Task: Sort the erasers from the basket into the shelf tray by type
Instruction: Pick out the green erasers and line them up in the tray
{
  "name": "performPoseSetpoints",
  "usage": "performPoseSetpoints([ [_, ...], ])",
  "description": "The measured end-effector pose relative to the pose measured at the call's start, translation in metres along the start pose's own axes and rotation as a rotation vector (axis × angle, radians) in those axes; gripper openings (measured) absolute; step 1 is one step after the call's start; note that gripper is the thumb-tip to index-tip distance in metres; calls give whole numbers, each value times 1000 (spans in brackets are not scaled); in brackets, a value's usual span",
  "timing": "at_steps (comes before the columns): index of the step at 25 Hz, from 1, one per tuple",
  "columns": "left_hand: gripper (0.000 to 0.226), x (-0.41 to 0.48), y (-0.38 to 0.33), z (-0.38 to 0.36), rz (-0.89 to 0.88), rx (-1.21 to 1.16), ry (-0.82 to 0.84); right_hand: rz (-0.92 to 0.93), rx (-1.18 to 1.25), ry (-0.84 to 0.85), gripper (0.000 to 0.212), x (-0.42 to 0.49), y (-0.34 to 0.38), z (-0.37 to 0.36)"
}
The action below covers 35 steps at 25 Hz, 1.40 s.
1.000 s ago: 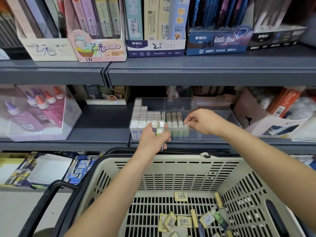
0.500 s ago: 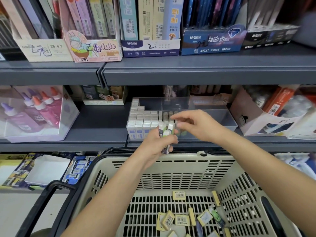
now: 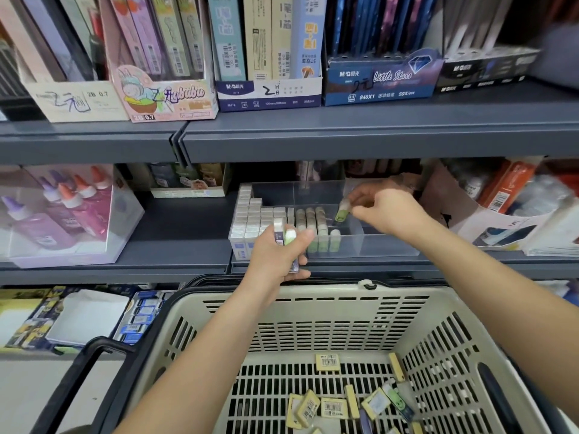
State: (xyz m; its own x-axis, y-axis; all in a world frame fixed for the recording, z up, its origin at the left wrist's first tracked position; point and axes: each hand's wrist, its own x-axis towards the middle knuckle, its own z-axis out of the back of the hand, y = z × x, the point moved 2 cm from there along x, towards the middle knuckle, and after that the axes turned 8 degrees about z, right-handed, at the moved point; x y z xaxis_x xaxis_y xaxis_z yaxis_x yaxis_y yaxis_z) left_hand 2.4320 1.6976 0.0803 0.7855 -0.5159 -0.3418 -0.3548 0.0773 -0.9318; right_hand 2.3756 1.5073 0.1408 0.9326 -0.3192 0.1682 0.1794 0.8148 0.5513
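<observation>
Stationery shop, grey shelves (image 3: 376, 133) stocked with boxed pencil displays (image 3: 269, 92), glue bottles (image 3: 72, 208), a shopping basket (image 3: 313, 311)

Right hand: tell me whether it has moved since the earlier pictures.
Yes. The right hand moved right along the clear tray, away from the eraser rows, pinching a green eraser.

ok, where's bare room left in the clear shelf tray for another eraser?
Free: the tray floor right of the green rows, below the right hand pinching a green eraser; also the back strip behind the shorter rows. Crowded: left front, packed with white erasers. Left hand grips spare erasers at the front wall.
</observation>
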Motion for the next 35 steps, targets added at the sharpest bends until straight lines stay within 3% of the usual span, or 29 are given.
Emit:
performPoseSetpoints([
  [3,11,2,5,0,36,-29,9,1,-88,113,3,6,-3,-18],
  [11,9,2,5,-2,80,-87,116,105,-324,317,28,7,-7,-38],
  [14,11,0,6,-3,121,-150,187,176,-384,166,27,1,-1,-31],
  [16,10,-1,7,-5,112,-140,190,248,-222,43,24,-10,10,-27],
  [23,11,-4,3,-19,58,-9,265,137,216,153,3,-27,23,-21],
  [26,8,-4,1,-22,41,41,277,125,244,234,4,-27,25,-16],
  [29,11,-1,-3,-14,-28,112,180,58,321,144,7,-18,19,-1],
  [32,9,0,-4,0,-111,217,55,-17,249,-27,16,1,7,14],
  [35,11,-1,-1,5,-137,279,16,-41,-28,20,24,16,4,8],
])
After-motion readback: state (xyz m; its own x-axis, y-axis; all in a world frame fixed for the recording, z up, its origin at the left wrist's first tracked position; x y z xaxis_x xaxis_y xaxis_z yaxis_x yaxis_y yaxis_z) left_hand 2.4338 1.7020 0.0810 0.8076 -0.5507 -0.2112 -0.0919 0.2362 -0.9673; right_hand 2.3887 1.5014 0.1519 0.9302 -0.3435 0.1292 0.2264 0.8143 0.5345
